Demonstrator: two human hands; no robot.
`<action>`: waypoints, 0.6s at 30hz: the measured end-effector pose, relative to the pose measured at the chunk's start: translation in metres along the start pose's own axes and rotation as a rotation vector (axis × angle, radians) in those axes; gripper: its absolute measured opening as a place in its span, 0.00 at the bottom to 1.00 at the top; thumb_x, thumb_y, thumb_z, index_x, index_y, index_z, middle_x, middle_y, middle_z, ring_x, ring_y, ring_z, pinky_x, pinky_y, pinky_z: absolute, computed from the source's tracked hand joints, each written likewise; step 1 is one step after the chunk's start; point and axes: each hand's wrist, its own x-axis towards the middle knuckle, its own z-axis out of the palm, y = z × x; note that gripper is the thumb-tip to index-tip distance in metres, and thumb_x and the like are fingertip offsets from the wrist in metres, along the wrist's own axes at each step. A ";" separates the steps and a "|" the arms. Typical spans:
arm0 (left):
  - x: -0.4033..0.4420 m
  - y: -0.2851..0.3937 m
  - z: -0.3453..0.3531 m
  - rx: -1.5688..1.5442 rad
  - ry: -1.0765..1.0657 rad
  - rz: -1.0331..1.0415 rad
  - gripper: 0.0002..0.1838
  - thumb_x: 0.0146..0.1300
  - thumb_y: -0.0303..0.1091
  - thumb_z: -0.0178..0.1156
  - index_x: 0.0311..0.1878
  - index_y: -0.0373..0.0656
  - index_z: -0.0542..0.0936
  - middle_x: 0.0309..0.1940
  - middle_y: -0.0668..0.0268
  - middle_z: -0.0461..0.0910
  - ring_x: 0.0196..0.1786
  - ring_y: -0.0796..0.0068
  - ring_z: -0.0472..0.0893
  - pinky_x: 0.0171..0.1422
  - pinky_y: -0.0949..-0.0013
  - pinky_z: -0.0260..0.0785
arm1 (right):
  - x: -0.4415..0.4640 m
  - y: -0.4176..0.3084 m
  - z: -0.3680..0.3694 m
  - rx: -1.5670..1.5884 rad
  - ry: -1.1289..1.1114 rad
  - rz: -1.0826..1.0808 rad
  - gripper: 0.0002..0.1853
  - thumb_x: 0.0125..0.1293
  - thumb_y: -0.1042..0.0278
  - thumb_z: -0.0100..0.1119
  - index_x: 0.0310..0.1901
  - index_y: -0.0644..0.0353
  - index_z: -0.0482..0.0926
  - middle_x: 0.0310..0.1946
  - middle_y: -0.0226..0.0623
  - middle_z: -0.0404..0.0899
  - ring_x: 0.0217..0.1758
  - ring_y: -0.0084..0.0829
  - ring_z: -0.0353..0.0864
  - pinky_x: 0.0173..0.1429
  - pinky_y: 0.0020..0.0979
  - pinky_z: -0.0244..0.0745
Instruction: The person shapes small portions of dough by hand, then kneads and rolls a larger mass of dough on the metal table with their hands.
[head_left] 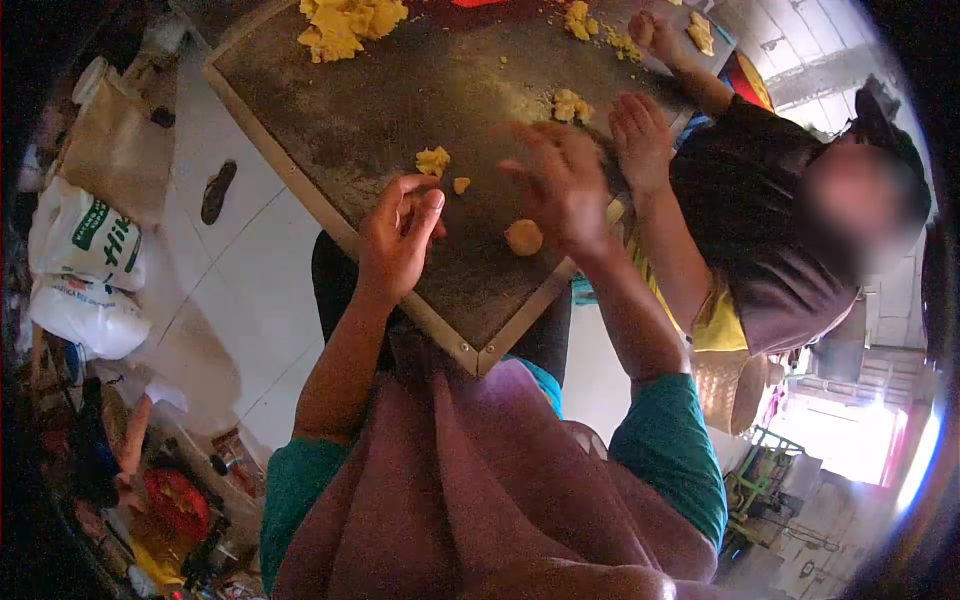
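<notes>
My left hand (398, 238) is over the near part of the dark table, its fingers loosely curled, thumb apart, with nothing visible in it. Just past its fingertips lies a crumbly yellow dough lump (433, 160), with a smaller dough bit (461, 185) beside it. My right hand (565, 190) is smeared by motion above the table, fingers stretched out and apparently holding nothing. A smooth round dough ball (523, 238) rests on the surface to the left of my right wrist. Beyond my right hand sits another yellow dough piece (572, 106).
A large yellow dough mass (350, 28) lies at the table's (300, 120) far side, with more crumbs (580, 20) at the far right. A co-worker (780, 210) sits on the right, both hands over the table. White plastic bags (90, 270) and a sandal (218, 192) are at left.
</notes>
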 end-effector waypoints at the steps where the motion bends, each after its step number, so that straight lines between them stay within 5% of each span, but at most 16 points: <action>1: -0.001 -0.001 -0.001 0.000 0.001 -0.005 0.17 0.65 0.42 0.52 0.48 0.38 0.71 0.23 0.70 0.73 0.25 0.85 0.71 0.28 0.79 0.61 | 0.001 0.000 -0.010 -0.021 0.052 0.003 0.22 0.49 0.68 0.66 0.49 0.57 0.75 0.41 0.43 0.74 0.42 0.41 0.75 0.45 0.35 0.72; 5: 0.000 -0.001 0.000 0.003 -0.009 0.001 0.16 0.65 0.42 0.53 0.47 0.39 0.72 0.21 0.71 0.73 0.24 0.85 0.71 0.28 0.78 0.61 | -0.001 -0.005 -0.027 -0.062 0.097 -0.004 0.22 0.48 0.70 0.67 0.48 0.58 0.76 0.40 0.42 0.75 0.43 0.40 0.75 0.46 0.34 0.72; 8: 0.001 -0.007 0.001 -0.003 -0.003 0.045 0.16 0.65 0.41 0.53 0.47 0.39 0.72 0.20 0.71 0.73 0.23 0.85 0.71 0.28 0.77 0.61 | -0.009 -0.006 -0.029 -0.029 -0.069 0.043 0.22 0.48 0.68 0.67 0.48 0.57 0.75 0.42 0.44 0.74 0.47 0.42 0.74 0.48 0.36 0.71; 12: -0.001 -0.005 -0.004 0.067 -0.022 0.016 0.15 0.65 0.40 0.53 0.47 0.39 0.72 0.19 0.71 0.73 0.23 0.85 0.71 0.28 0.78 0.61 | -0.019 -0.005 -0.037 0.238 -0.774 0.171 0.26 0.46 0.60 0.68 0.49 0.55 0.74 0.50 0.46 0.69 0.53 0.46 0.70 0.54 0.38 0.69; 18: -0.001 -0.010 -0.001 0.032 -0.034 0.080 0.15 0.64 0.41 0.54 0.45 0.38 0.74 0.19 0.70 0.74 0.23 0.86 0.72 0.28 0.79 0.62 | 0.008 0.045 -0.028 0.546 -1.118 0.202 0.20 0.50 0.60 0.66 0.44 0.57 0.75 0.41 0.41 0.75 0.48 0.38 0.74 0.51 0.36 0.70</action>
